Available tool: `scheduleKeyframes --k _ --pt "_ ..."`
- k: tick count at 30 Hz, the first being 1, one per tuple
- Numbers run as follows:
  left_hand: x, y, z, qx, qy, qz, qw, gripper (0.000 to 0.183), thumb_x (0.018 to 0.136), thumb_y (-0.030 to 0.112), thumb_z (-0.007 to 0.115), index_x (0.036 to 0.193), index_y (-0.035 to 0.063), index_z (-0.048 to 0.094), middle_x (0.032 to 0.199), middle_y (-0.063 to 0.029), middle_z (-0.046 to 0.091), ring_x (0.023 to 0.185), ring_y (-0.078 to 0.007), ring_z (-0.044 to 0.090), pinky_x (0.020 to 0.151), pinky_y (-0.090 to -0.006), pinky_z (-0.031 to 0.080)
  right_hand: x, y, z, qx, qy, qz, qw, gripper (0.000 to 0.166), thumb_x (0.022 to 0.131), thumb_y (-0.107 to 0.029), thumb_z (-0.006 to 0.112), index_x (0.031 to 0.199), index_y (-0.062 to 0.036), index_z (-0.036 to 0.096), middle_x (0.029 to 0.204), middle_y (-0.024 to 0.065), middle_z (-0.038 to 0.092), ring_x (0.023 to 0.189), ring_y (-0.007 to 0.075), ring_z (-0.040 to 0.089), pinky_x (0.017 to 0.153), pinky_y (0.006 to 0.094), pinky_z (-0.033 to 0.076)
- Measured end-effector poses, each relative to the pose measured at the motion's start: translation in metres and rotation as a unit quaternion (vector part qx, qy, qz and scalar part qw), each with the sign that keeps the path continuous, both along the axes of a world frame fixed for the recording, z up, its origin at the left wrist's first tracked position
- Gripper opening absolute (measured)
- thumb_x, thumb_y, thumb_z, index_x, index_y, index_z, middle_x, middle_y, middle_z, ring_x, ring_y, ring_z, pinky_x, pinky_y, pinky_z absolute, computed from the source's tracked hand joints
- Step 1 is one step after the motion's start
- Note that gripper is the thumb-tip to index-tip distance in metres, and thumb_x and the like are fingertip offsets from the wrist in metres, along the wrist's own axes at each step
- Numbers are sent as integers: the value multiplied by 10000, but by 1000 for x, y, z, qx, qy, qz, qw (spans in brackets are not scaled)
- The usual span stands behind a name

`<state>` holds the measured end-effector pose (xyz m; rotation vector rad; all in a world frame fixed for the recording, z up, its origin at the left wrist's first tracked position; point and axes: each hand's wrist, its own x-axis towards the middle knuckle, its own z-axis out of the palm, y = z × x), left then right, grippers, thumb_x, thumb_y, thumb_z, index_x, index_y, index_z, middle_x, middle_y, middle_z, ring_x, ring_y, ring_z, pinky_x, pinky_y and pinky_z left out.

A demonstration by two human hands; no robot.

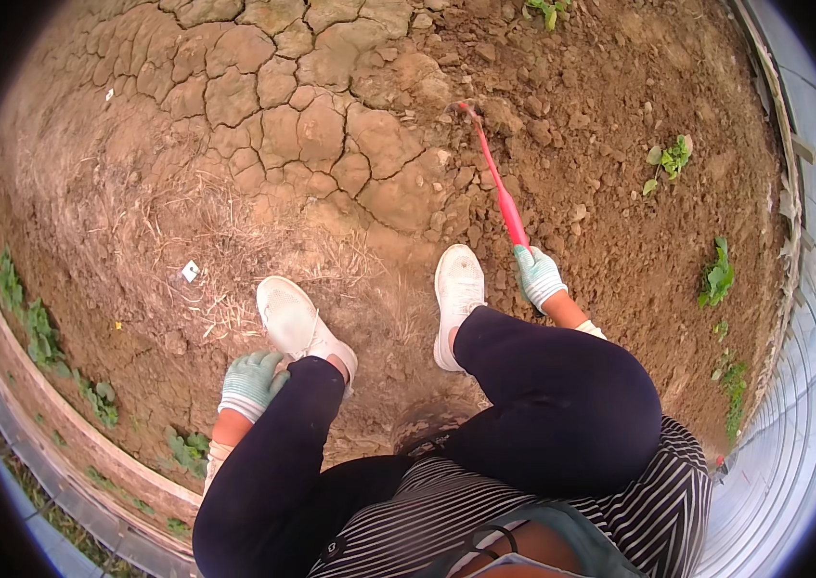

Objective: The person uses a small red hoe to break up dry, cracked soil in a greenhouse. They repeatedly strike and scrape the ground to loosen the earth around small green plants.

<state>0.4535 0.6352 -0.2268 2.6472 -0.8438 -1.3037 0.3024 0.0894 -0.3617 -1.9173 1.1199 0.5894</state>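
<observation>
My right hand (540, 277), in a green and white knit glove, grips the handle of a red hand tool (501, 184), perhaps a small rake or hoe. The tool reaches forward from my right shoe, and its head rests on loose brown soil (581, 159) beside a stretch of cracked, crusted soil (314, 130). The exact shape of the head is blurred. My left hand (252, 379), gloved the same way, lies against my left lower leg near the knee, with no tool in it; part of its thumb side meets the dark trousers.
Leafy green plants (670, 158) grow in the loose soil at right, others (42, 334) along the left. Dry straw (220, 253) and a small white scrap (190, 271) lie before my white shoes (460, 282). A plastic-covered hoop structure (805, 339) curves along the right, a pale border strip (90, 448) at lower left.
</observation>
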Motion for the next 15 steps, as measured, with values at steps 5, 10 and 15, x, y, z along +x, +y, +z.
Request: scheduleKeyframes --k 5,10,15 --pt "-5 3 2 -8 -7 2 1000 389 891 349 691 1178 88 671 1188 -161 685 1073 -365 652 958 -490 489 42 8 42 23 -77 -26 996 379 1024 -410 583 1009 -37 653 694 156 631 626 290 631 619 387 493" --pt "-9 11 -10 -33 -27 4 999 380 892 343 690 1176 91 671 1191 -164 682 1067 -373 652 954 -488 490 -3 9 26 -71 -204 -17 976 343 1031 -381 581 1006 -44 641 679 125 618 603 234 632 593 365 491" --pt "-1 1 1 -1 14 14 1000 383 894 339 688 1187 93 669 1190 -174 679 1071 -377 651 966 -485 485 66 -15 21 117 -8 -239 964 467 1025 -524 541 886 -81 591 601 49 547 431 187 505 426 349 421"
